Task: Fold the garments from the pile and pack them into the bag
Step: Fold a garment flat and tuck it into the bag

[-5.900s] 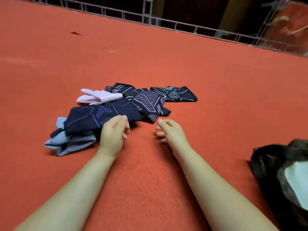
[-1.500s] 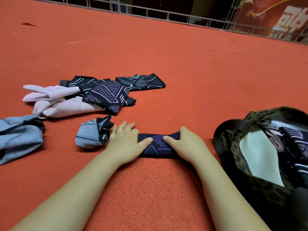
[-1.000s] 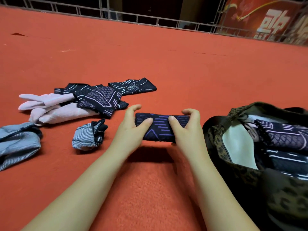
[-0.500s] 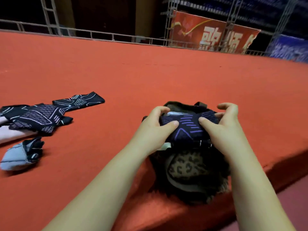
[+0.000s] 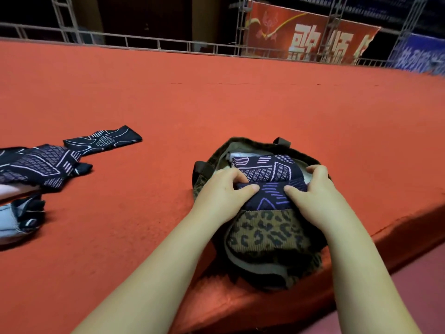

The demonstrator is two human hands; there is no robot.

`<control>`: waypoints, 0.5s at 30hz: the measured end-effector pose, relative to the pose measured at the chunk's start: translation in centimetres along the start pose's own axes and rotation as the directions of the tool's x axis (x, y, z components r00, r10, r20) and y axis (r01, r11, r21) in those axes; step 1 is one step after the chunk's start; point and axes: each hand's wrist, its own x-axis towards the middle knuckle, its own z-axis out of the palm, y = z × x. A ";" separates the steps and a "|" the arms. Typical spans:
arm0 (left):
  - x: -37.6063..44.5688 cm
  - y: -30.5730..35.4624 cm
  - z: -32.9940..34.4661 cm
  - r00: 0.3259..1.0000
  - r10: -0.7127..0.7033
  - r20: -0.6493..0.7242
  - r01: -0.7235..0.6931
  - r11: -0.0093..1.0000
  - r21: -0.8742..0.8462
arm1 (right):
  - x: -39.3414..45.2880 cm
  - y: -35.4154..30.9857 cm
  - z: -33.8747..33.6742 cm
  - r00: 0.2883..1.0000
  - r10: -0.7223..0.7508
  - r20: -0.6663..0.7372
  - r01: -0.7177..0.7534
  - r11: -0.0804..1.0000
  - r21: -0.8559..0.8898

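Note:
A leopard-print bag point(image 5: 267, 235) stands open near the front edge of the red carpeted platform. Both hands hold a folded dark sock with purple lines point(image 5: 271, 196) in the bag's mouth. My left hand point(image 5: 222, 191) grips its left end, thumb on top. My right hand point(image 5: 313, 189) grips its right end the same way. Behind it in the bag lies another folded dark patterned sock point(image 5: 265, 168) on something white. The remaining pile point(image 5: 45, 162) of dark patterned socks lies at the left.
A balled striped blue and black sock point(image 5: 21, 215) and a pale pink garment point(image 5: 9, 189) lie at the left edge. The platform's front edge point(image 5: 385, 235) drops off right beside the bag. A metal railing point(image 5: 144, 43) and red banner point(image 5: 310, 34) stand at the back.
Both hands have lowered the folded sock from above the bag into its mouth. The view has shifted a little, showing the bag's inside.

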 end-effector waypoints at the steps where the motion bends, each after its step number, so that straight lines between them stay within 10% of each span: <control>1: -0.1 -0.1 -0.1 1.000 -0.009 0.000 0.009 1.000 -0.030 | -0.3 -0.1 0.0 0.999 -0.012 -0.039 0.011 1.000 -0.021; 8: -3.2 -2.0 -5.9 0.993 -0.109 -0.050 0.102 0.986 -0.129 | -2.7 -4.6 1.2 0.897 -0.317 -0.309 0.337 0.941 0.013; 15: -8.3 -11.3 -16.0 0.935 -0.293 -0.202 0.296 0.955 -0.015 | -5.2 -14.7 10.9 0.797 -0.593 -0.115 0.603 0.791 0.104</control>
